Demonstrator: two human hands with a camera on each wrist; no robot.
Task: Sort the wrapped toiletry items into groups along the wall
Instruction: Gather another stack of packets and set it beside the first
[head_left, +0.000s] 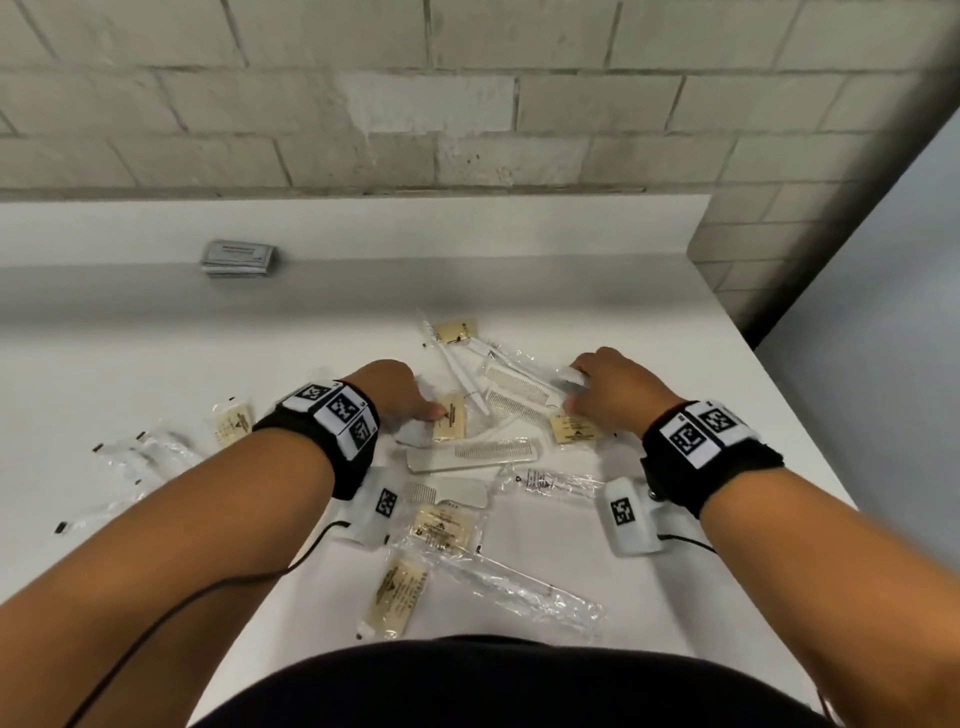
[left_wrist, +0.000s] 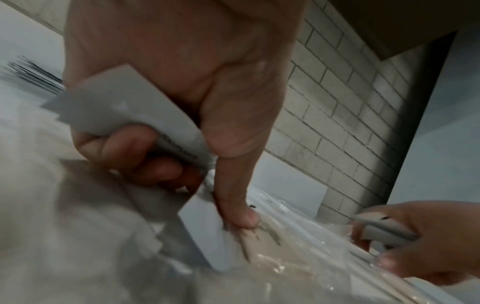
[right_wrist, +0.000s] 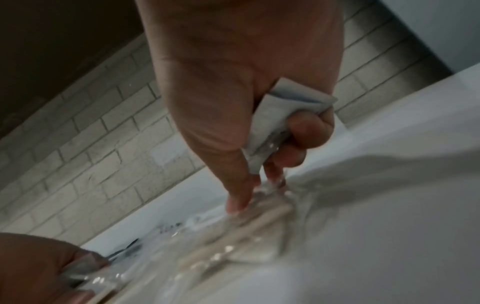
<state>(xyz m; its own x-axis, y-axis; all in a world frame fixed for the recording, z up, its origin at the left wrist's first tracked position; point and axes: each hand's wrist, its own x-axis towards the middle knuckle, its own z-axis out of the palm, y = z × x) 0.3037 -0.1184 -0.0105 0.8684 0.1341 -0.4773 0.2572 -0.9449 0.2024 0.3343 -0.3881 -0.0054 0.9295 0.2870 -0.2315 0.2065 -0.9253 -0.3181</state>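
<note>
Wrapped toiletry items (head_left: 470, 436) lie scattered across the middle of the white worktop (head_left: 675, 332): combs, cream sachets and clear-wrapped toothbrushes, overlapping loosely. They look light and flat, their film slippery and crinkly, so an edge or corner pinch probably suits best. One grey stack (head_left: 239, 257) already sits by the wall (head_left: 363, 104). The left hand (left_wrist: 166, 86) curls its fingers (left_wrist: 124, 144) round grey packets while its thumb presses a cream sachet (head_left: 449, 425). The right hand (right_wrist: 246, 78) clutches a grey packet (right_wrist: 283, 115) in curled fingers, its other fingertips dipping into clear wrappers directly beneath.
</note>
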